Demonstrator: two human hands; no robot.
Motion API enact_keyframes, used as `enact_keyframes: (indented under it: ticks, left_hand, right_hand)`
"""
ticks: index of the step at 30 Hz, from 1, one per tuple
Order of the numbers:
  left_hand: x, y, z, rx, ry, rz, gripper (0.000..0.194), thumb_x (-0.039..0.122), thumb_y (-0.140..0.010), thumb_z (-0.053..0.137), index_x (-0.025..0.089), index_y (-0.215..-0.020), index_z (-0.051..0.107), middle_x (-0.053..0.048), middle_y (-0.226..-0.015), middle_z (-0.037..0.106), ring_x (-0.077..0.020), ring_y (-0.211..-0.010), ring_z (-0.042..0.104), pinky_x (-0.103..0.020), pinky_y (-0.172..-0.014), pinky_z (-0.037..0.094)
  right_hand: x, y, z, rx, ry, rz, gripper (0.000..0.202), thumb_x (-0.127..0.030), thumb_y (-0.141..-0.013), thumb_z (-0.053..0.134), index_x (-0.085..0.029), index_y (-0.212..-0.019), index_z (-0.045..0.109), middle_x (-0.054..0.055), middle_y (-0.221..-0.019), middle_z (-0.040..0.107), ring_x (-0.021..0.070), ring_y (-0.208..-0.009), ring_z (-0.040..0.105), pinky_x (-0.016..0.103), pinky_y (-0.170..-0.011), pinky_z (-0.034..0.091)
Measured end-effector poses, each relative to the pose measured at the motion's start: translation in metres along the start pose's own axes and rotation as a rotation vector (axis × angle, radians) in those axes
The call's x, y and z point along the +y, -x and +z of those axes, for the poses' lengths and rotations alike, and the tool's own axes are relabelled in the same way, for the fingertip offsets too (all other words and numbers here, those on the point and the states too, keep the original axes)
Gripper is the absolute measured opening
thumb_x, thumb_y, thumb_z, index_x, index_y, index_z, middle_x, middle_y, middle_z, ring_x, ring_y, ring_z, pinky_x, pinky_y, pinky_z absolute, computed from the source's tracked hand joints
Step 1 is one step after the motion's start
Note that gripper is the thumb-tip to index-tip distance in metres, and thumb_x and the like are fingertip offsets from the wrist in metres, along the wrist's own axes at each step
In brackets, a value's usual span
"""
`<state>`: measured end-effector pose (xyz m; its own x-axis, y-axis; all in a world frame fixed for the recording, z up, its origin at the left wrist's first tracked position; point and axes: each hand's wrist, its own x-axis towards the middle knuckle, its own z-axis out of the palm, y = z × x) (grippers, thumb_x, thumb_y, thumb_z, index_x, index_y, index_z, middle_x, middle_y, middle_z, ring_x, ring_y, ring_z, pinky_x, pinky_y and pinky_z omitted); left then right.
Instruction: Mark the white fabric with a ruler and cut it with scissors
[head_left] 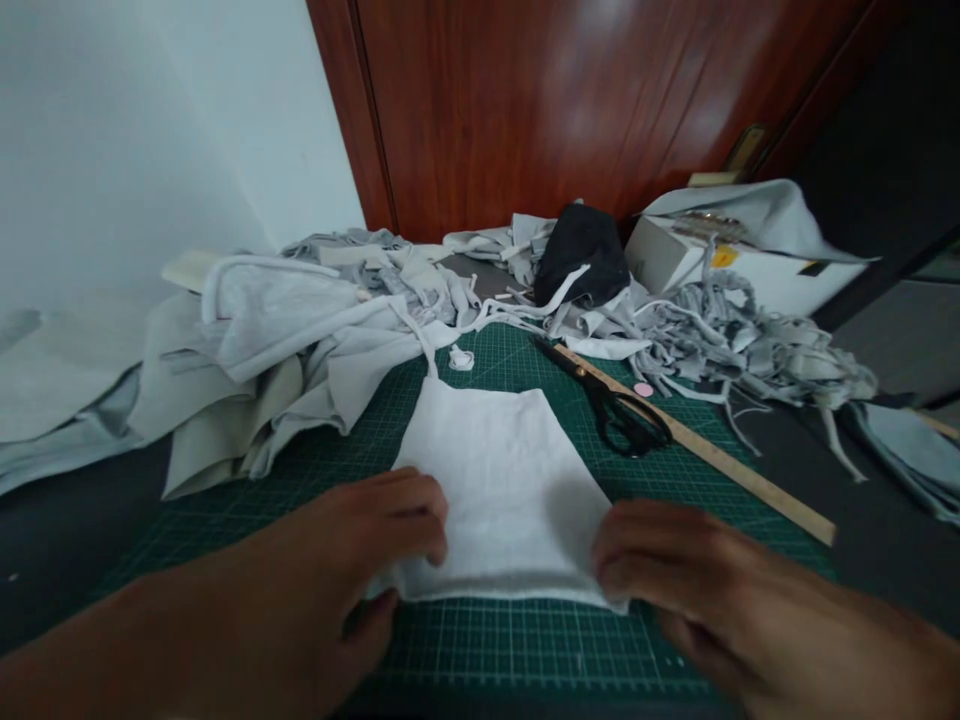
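Observation:
A white cloth piece point(510, 470) lies on the green cutting mat point(510, 640), narrower at its far end, with a thin white strap at its far left corner. My left hand point(352, 560) grips the near left corner, fingers curled over the fabric and thumb low at the edge. At the near right corner, my right hand point(682, 570) is closed on the same cloth, its thumb partly hidden. The near edge between the hands looks thick, like a fold. Black-handled scissors point(615, 410) rest beyond my right hand, beside a wooden ruler point(735, 465).
Grey and white fabric pieces point(292, 330) are heaped at the left. Tangled grey strips point(750, 330) lie at the right before a white box point(780, 285). A black cloth item point(583, 255) stands at the back. A pink disc point(643, 390) sits by the ruler.

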<state>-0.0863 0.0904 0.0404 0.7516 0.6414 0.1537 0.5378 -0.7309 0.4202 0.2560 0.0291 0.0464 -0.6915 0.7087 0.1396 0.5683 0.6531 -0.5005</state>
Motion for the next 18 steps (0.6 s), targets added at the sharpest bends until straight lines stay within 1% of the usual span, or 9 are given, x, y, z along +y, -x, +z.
enact_keyframes:
  ticks: [3, 4, 6, 8, 10, 12, 15, 16, 18]
  left_hand:
    - [-0.004, -0.021, -0.007, 0.092, 0.03, -0.057, 0.042, 0.025, -0.083, 0.063, 0.035, -0.122, 0.072, -0.006, -0.122, 0.076, -0.0298, -0.108, 0.071, -0.043, -0.096, 0.056]
    - [-0.007, -0.032, -0.008, 0.126, 0.002, -0.076, 0.04, 0.025, -0.085, 0.062, 0.034, -0.123, 0.072, -0.007, -0.121, 0.076, -0.0304, -0.109, 0.07, -0.045, -0.099, 0.055]
    - [-0.012, -0.056, -0.007, 0.178, -0.072, -0.011, 0.034, 0.019, -0.087, 0.058, 0.028, -0.117, 0.073, -0.009, -0.122, 0.074, -0.0308, -0.117, 0.067, -0.048, -0.108, 0.052]
    - [-0.013, -0.075, 0.001, 0.151, -0.119, 0.065, 0.032, 0.012, -0.089, 0.052, 0.023, -0.112, 0.072, -0.011, -0.128, 0.071, -0.0289, -0.124, 0.064, -0.046, -0.113, 0.05]
    - [-0.01, -0.086, 0.013, 0.074, -0.132, 0.113, 0.032, 0.011, -0.094, 0.048, 0.017, -0.119, 0.068, -0.013, -0.136, 0.068, -0.0255, -0.129, 0.062, -0.043, -0.114, 0.051]
    - [-0.005, -0.087, 0.027, 0.021, -0.141, 0.161, 0.033, 0.015, -0.098, 0.051, 0.012, -0.128, 0.064, -0.016, -0.14, 0.065, -0.026, -0.136, 0.058, -0.043, -0.12, 0.047]
    - [0.0, -0.081, 0.045, 0.03, -0.2, 0.168, 0.045, 0.021, -0.101, 0.053, 0.01, -0.144, 0.055, -0.02, -0.157, 0.054, -0.0302, -0.152, 0.044, -0.05, -0.128, 0.039]
    - [0.001, -0.077, 0.048, 0.017, -0.232, 0.151, 0.048, 0.022, -0.102, 0.052, 0.008, -0.148, 0.052, -0.021, -0.162, 0.049, -0.0321, -0.155, 0.041, -0.052, -0.129, 0.037]
    - [0.001, -0.071, 0.052, -0.005, -0.288, 0.126, 0.052, 0.025, -0.103, 0.051, 0.007, -0.152, 0.049, -0.023, -0.167, 0.042, -0.0348, -0.159, 0.035, -0.056, -0.129, 0.034]
  right_hand:
    - [0.009, -0.01, -0.014, 0.083, -0.016, 0.109, 0.017, -0.021, -0.099, 0.062, -0.03, -0.107, 0.074, 0.006, -0.1, 0.079, 0.0253, -0.087, 0.077, 0.033, -0.07, 0.062]
    - [0.016, -0.017, -0.017, 0.135, 0.001, 0.143, 0.017, -0.022, -0.102, 0.059, -0.03, -0.109, 0.073, 0.006, -0.1, 0.079, 0.0248, -0.085, 0.077, 0.033, -0.069, 0.062]
    - [0.033, -0.034, -0.02, 0.205, 0.083, 0.179, 0.019, -0.022, -0.104, 0.055, -0.027, -0.112, 0.071, 0.009, -0.103, 0.079, 0.027, -0.088, 0.077, 0.038, -0.076, 0.062]
    - [0.046, -0.053, -0.017, 0.285, 0.191, 0.156, 0.026, -0.021, -0.099, 0.06, -0.021, -0.124, 0.067, 0.016, -0.118, 0.077, 0.0337, -0.106, 0.075, 0.048, -0.092, 0.062]
    - [0.053, -0.069, -0.01, 0.229, 0.269, 0.162, 0.046, -0.022, -0.097, 0.063, -0.013, -0.142, 0.057, 0.023, -0.141, 0.067, 0.0387, -0.132, 0.064, 0.055, -0.108, 0.055]
    - [0.053, -0.08, -0.002, 0.209, 0.324, 0.192, 0.061, -0.023, -0.096, 0.065, -0.004, -0.151, 0.046, 0.03, -0.149, 0.059, 0.0416, -0.14, 0.057, 0.058, -0.113, 0.051]
    - [0.052, -0.093, 0.003, 0.159, 0.338, 0.298, 0.065, -0.024, -0.093, 0.07, 0.001, -0.148, 0.047, 0.032, -0.14, 0.064, 0.044, -0.132, 0.062, 0.056, -0.106, 0.054]
    - [0.052, -0.097, 0.002, 0.141, 0.316, 0.34, 0.06, -0.024, -0.092, 0.072, 0.0, -0.143, 0.053, 0.03, -0.131, 0.069, 0.0425, -0.123, 0.066, 0.053, -0.1, 0.056]
    - [0.053, -0.104, -0.002, 0.097, 0.204, 0.407, 0.036, -0.024, -0.091, 0.074, -0.007, -0.122, 0.066, 0.018, -0.104, 0.076, 0.0329, -0.096, 0.072, 0.041, -0.082, 0.056]
